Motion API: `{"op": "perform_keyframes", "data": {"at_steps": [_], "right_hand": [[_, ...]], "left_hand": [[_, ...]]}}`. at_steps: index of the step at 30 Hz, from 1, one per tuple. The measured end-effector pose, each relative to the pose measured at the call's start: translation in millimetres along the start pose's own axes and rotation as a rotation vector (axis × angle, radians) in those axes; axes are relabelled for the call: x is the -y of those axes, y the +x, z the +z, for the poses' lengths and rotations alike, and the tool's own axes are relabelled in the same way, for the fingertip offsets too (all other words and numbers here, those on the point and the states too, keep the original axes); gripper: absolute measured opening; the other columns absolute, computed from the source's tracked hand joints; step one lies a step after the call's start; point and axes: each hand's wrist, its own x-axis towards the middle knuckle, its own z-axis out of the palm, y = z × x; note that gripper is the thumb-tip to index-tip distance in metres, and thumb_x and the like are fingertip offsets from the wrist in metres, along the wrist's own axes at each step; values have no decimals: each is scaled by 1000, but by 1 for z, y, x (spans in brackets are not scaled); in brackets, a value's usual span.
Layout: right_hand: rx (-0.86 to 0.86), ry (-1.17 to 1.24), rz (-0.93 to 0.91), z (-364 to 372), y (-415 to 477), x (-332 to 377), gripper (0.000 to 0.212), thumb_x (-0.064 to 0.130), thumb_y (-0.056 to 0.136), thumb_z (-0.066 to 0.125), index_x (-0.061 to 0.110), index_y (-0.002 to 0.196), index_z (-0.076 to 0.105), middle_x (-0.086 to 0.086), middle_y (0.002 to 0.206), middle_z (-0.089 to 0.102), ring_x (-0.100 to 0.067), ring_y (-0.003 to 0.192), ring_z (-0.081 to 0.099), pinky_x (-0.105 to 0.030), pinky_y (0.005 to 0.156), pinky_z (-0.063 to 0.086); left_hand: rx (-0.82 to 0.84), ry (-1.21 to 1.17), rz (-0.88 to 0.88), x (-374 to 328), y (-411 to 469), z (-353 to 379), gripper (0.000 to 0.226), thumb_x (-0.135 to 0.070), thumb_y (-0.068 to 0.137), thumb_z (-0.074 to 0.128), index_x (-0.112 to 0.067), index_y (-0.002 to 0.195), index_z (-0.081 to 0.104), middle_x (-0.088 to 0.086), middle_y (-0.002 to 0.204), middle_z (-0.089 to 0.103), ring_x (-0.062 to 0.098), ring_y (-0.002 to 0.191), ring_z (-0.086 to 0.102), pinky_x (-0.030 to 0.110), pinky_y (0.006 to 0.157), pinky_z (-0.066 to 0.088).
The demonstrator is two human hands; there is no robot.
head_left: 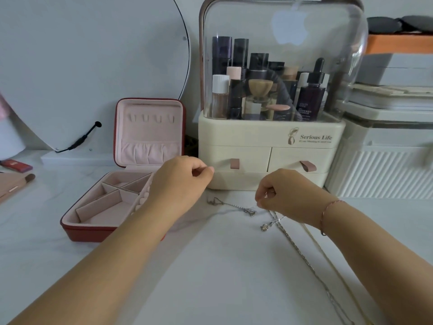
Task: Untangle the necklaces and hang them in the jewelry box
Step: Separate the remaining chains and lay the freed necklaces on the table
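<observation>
A red jewelry box (89, 234) with pink lining stands open at the left, its lid (150, 130) upright with several small hooks near the top. Thin silver necklaces (236, 206) lie tangled on the white table between my hands, and longer chains (304, 259) trail toward the lower right. My left hand (180, 181) hovers over the box's right edge with thumb and forefinger pinched together; whether a thin chain is between them is too fine to see. My right hand (283, 195) pinches a chain just above the tangle.
A cream cosmetics organizer (269, 158) with a clear cover and two drawers stands right behind my hands. A round mirror (82, 66) leans at the back left. A makeup brush (21, 181) lies at the far left. White storage boxes (386, 165) stand at the right.
</observation>
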Motion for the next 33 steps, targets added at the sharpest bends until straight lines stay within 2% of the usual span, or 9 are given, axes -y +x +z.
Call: {"op": "perform_keyframes", "data": {"at_steps": [9,12,14,17,20,25,29,31,33], "right_hand": [[44,-140,-96,7,0,-1,9,20,86,60,29,89,63,19,76,40,-2,77,41,-13,62,29],[26,-174,-88,7,0,1,9,23,88,59,28,90,65,20,76,38,-5,82,39,-22,72,34],[22,-183,-89,5,-1,2,9,24,88,58,29,84,64,19,75,38,-4,75,40,-24,70,35],[-1,-147,-86,4,-1,6,13,24,87,60,31,75,61,16,71,41,1,65,40,-20,59,31],[-66,-6,-96,2,-2,11,13,23,85,63,28,73,63,14,61,41,2,57,44,-16,52,30],[-160,324,-99,-1,-2,16,13,19,83,67,24,71,66,13,42,40,-5,42,37,-13,43,28],[-188,579,-103,-6,-2,20,7,13,84,68,12,77,68,10,44,41,-6,39,28,-15,40,22],[-210,684,-84,-7,-3,20,9,12,87,66,6,81,67,-4,51,39,-7,40,33,-15,44,24],[-221,771,-47,-7,-2,18,10,12,89,64,7,80,66,-8,57,42,-20,53,35,-25,51,26]], "left_hand": [[150,-38,133,-7,-8,10,15,-29,88,60,-25,79,72,-15,76,67,-5,73,56,9,62,39],[195,-29,178,-9,-10,15,12,-28,87,62,-26,80,71,-16,77,67,-1,76,58,15,68,42],[225,-23,194,-10,-11,17,11,-26,87,62,-25,86,73,-15,83,68,1,79,59,20,73,44],[274,-47,199,-10,-12,17,12,-22,88,63,-25,93,73,-18,85,67,-4,79,58,10,72,42],[320,-144,136,-10,-11,17,15,-22,89,63,-28,99,72,-22,87,67,-10,81,58,4,74,42],[390,-510,-87,-13,-10,16,23,-12,94,53,-27,103,69,-13,90,74,-3,92,64,22,94,46],[462,-681,-156,-20,-11,12,28,-2,95,46,-16,101,69,2,90,75,9,88,68,27,93,48],[495,-715,-186,-22,-12,10,26,-1,95,43,-11,100,67,8,90,75,14,87,70,28,93,48],[515,-695,-201,-22,-12,9,25,-4,96,43,-11,97,67,8,88,75,14,82,70,31,89,48]]}}
